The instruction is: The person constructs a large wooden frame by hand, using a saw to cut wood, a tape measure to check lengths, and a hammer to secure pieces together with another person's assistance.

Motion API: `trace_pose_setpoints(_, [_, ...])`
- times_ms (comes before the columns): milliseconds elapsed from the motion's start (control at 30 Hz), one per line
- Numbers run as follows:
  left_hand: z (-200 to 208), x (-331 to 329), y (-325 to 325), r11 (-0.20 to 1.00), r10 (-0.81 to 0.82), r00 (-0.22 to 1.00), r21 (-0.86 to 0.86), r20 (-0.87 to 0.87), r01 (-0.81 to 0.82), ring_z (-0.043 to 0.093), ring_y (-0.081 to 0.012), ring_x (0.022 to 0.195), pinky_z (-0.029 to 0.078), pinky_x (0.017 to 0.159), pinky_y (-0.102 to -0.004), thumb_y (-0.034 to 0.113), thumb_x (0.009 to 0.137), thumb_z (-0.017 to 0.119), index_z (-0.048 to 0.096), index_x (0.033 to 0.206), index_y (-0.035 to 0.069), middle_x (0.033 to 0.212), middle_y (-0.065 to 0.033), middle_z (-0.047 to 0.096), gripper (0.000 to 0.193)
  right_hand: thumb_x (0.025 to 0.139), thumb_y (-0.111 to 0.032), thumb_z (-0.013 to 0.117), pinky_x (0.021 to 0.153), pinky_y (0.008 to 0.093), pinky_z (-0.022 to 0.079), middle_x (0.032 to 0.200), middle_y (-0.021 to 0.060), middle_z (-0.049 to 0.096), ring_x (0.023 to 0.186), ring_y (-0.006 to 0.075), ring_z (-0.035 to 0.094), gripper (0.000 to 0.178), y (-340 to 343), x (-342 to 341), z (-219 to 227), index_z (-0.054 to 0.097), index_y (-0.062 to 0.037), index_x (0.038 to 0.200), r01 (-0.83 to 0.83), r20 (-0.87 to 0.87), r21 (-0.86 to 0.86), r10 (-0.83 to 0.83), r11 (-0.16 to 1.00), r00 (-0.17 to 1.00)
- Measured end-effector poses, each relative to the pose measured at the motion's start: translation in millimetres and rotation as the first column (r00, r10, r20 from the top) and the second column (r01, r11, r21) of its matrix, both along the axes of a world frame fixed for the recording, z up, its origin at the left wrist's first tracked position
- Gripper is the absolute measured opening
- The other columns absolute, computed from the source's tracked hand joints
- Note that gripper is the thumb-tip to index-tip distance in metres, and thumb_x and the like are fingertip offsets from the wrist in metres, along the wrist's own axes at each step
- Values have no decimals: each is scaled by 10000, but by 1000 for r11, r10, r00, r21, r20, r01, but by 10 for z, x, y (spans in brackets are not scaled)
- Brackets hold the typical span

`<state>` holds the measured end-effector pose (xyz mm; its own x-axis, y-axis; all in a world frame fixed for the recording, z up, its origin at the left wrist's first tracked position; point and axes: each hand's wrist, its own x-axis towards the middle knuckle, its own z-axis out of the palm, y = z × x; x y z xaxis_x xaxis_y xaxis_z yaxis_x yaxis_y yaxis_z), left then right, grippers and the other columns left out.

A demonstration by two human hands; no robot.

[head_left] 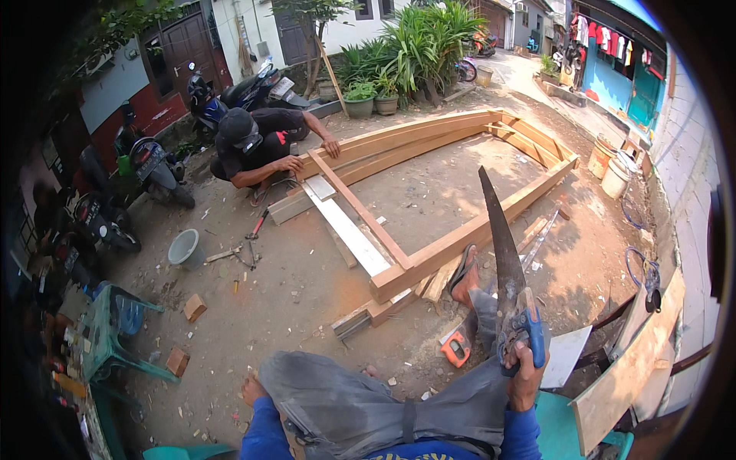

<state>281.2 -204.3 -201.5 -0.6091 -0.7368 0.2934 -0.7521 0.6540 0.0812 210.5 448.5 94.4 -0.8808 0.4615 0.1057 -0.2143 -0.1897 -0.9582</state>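
The right hand [524,376] grips a handsaw [506,268] upright, blade tip pointing away toward the wooden frame [452,241].

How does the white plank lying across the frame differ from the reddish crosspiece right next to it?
The white plank is pale, wide and flat, and lies loose on the wooden frame. The reddish crosspiece is orange-brown and narrower, and spans the frame from rail to rail. Both are long, straight boards running the same way.

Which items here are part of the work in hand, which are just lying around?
In use:
- hand saw, gripped by the right hand
- wooden frame, under the sandalled foot
- orange tape measure

Lying about:
- grey bucket
- bricks
- parked motorbikes
- potted plants

Left hand is out of view.
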Motion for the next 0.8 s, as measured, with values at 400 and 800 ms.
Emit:
trace_pose_setpoints(400, [-168, -85, 762, 750, 43, 986, 657, -160, 74, 678, -418, 1015, 533, 858, -472, 400, 893, 630, 687, 1274, 178, 1111, -238, 706, 445, 1004, -527, 500, 464, 213, 398, 662, -16, 504, 517, 82, 475, 418, 620, 731, 599, 565, -115, 973, 203, -132, -141, -221, 969, 966])
trace_pose_setpoints(800, [1924, -807, 1467, 547, 13, 556, 471, -831, 692, 575, -301, 1270, 424, 1067, -388, 311, 957, 668, 601, 1300, -70, 1362, -231, 602, 516, 970, -491, 573, 462, 263, 408, 618, 17, 552, 491, 103, 530, 473, 1152, 226, 340, 619, -22, 936, 300, 177, 423, -402, 855, 898])
